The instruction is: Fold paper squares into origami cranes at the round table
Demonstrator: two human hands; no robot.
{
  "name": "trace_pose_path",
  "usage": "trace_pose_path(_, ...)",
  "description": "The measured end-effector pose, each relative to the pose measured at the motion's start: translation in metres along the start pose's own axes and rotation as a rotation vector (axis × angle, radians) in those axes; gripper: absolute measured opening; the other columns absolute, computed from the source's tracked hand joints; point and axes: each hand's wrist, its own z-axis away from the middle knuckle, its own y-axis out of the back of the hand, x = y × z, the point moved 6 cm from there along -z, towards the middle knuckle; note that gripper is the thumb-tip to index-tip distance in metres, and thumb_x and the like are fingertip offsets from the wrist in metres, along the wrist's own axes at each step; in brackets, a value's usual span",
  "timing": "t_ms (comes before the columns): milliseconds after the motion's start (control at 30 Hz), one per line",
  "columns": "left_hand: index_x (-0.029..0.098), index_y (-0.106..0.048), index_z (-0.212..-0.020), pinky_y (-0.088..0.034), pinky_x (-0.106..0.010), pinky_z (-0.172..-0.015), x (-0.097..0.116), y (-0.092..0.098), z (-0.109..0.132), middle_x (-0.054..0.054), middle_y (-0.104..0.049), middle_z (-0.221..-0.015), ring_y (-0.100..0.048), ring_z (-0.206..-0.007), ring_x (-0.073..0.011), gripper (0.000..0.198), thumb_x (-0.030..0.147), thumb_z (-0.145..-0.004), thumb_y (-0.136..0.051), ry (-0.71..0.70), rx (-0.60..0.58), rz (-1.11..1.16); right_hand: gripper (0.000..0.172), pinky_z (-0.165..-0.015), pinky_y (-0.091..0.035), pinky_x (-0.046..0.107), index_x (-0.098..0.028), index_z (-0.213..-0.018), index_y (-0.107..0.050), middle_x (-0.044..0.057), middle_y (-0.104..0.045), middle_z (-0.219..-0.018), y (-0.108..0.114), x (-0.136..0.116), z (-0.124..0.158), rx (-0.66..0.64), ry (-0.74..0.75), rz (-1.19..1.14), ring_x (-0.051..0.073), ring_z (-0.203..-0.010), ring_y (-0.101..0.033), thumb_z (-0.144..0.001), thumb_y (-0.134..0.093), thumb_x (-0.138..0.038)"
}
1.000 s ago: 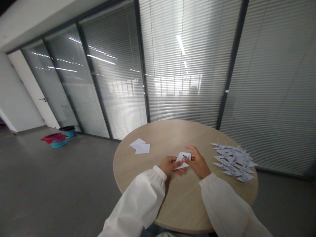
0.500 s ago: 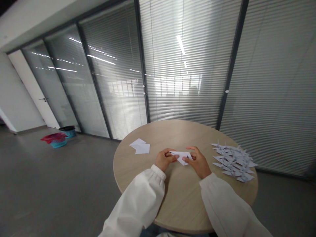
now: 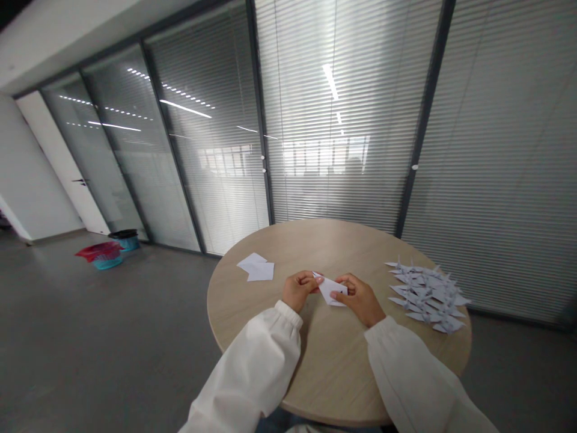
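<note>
Both hands hold a folded white paper piece [image 3: 331, 290] above the middle of the round wooden table [image 3: 333, 385]. My left hand [image 3: 298, 290] pinches its left corner between thumb and fingers. My right hand [image 3: 356, 298] grips its right side, with the thumb lying on the paper. Part of the paper is hidden behind my fingers. Loose white paper sheets [image 3: 256, 268] lie on the table to the left of my hands. A heap of several white origami cranes [image 3: 426, 295] lies to the right of my right hand.
White sleeves cover both my forearms. The round table's edge [image 3: 220, 307] drops to a grey floor. Glass partitions with blinds [image 3: 342, 120] stand behind it. A red-and-blue basket [image 3: 103, 255] and a dark-lidded bin [image 3: 126, 239] stand by the far wall.
The paper has turned from lying flat and wide to a narrower, more upright shape between my fingers. My left hand has moved slightly closer to my right.
</note>
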Motion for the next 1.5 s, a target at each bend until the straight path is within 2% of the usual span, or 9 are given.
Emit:
trace_pose_path(633, 0.010, -0.068, -0.068, -0.051, -0.023, -0.058, -0.001, 0.010, -0.002, -0.003, -0.066, -0.061, -0.059, -0.053, -0.0103, 0.041, 0.042, -0.044, -0.080, 0.008, 0.115, 0.096, 0.030, -0.062, -0.047, 0.027, -0.016, -0.085, -0.056, 0.002, -0.067, -0.077, 0.001, 0.001, 0.000, -0.003, 0.016, 0.038, 0.017, -0.068, -0.061, -0.065, -0.071, -0.034)
trace_pose_path(833, 0.010, -0.069, -0.068, -0.051, -0.023, -0.058, 0.000, 0.010, -0.001, -0.002, -0.066, -0.062, -0.059, -0.053, -0.0101, 0.039, 0.040, -0.046, -0.079, -0.018, 0.128, 0.112, 0.033, -0.063, -0.047, 0.027, -0.016, -0.085, -0.055, 0.003, -0.067, -0.077, 0.001, -0.001, 0.000, -0.008, 0.003, 0.006, 0.017, -0.068, -0.061, -0.064, -0.072, -0.035)
trace_pose_path(1033, 0.011, -0.068, -0.069, -0.051, -0.024, -0.059, -0.001, 0.010, -0.001, -0.003, -0.065, -0.060, -0.060, -0.052, -0.0110, 0.040, 0.045, -0.050, -0.076, 0.016, 0.125, 0.106, 0.032, -0.063, -0.047, 0.027, -0.016, -0.085, -0.055, 0.003, -0.067, -0.077, 0.001, 0.001, 0.000, -0.018, 0.002, 0.001, 0.017, -0.068, -0.061, -0.064, -0.072, -0.034)
trace_pose_path(1500, 0.011, -0.060, -0.054, -0.047, -0.020, -0.047, 0.012, 0.009, 0.006, 0.000, -0.057, -0.046, -0.052, -0.043, -0.0083, 0.038, 0.048, -0.054, -0.073, -0.065, 0.196, 0.024, 0.031, -0.063, -0.048, 0.026, -0.016, -0.082, -0.056, 0.003, -0.067, -0.078, -0.005, -0.008, 0.003, -0.066, -0.009, -0.010, 0.017, -0.069, -0.062, -0.063, -0.071, -0.036)
